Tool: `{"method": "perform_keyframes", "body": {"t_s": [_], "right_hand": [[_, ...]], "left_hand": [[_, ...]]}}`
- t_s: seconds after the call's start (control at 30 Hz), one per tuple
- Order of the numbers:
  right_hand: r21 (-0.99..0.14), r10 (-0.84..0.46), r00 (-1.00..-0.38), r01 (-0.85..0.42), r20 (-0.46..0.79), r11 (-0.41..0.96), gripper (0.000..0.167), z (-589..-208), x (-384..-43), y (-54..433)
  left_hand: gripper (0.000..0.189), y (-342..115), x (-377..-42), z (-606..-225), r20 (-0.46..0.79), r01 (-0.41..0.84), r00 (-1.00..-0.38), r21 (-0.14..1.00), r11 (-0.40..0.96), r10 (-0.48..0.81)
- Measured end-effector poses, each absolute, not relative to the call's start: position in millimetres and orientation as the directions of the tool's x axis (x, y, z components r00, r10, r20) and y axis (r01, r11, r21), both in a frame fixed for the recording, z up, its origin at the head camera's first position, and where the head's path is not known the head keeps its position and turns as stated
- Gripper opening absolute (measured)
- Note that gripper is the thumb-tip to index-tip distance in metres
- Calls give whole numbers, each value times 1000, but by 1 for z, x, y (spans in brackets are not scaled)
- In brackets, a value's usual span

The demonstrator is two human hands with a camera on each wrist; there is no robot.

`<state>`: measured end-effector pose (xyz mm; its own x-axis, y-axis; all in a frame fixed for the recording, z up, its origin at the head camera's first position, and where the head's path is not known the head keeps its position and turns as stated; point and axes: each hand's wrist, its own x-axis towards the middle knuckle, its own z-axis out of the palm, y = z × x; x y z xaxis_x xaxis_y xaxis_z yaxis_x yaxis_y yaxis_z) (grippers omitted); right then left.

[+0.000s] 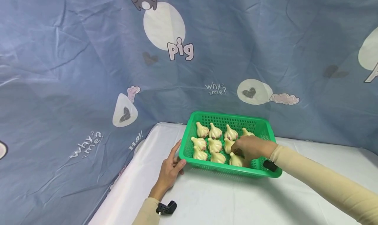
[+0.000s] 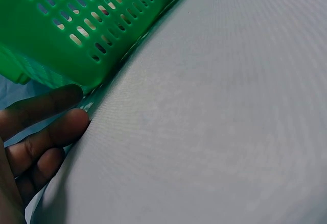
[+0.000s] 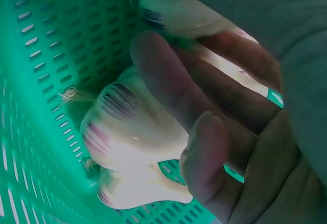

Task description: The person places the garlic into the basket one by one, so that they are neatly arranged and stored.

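Note:
A green plastic basket point(image 1: 224, 166) on the white table holds several pale garlic bulbs point(image 1: 215, 145) with purple-streaked ends. My right hand point(image 1: 252, 146) reaches down inside its right part, among the bulbs. In the right wrist view its fingers point(image 3: 171, 76) extend over a garlic bulb point(image 3: 135, 124), and nothing shows pinched between finger and thumb. Another bulb lies partly behind that hand. At the basket's front left corner is my left hand point(image 1: 171, 171), thumb and forefinger spread about the corner. The left wrist view shows its loosely bent fingers point(image 2: 56, 127) beside the basket's lower edge.
Blue printed cloth point(image 1: 224, 54) hangs behind and to the left of the table point(image 1: 212, 198). Black wrist straps sit on both arms, the left wrist strap point(image 1: 166, 208) over the table and the right wrist strap point(image 1: 269, 166) over the basket's right end.

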<state>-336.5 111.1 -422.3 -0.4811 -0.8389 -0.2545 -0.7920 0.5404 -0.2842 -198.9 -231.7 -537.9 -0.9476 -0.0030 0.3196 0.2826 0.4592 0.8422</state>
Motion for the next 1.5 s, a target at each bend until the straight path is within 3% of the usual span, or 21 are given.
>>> {"method": "perform_keyframes", "body": {"t_s": [0.63, 0.8, 0.97, 1.27, 1.5], "right_hand": [[-319, -798, -517, -734, -311, 600, 51, -420, -331, 125], [-374, -800, -541, -707, -259, 600, 55, -410, -327, 140], [-392, -815, -569, -729, -111, 562, 47, -401, -321, 169], [-335, -649, -753, -643, 112, 689, 44, -388, -308, 228], [-328, -557, -825, -553, 90, 766, 54, -392, -294, 280]], "left_hand": [[73, -224, -202, -539, 313, 289, -950, 850, 441, 19], [73, -223, -204, -539, 310, 291, -950, 849, 441, 29], [73, -223, -206, -539, 310, 296, -950, 849, 438, 42], [73, -233, -207, -542, 311, 287, -950, 853, 436, 17], [73, -245, -207, -540, 292, 265, -956, 856, 445, 8]]}}
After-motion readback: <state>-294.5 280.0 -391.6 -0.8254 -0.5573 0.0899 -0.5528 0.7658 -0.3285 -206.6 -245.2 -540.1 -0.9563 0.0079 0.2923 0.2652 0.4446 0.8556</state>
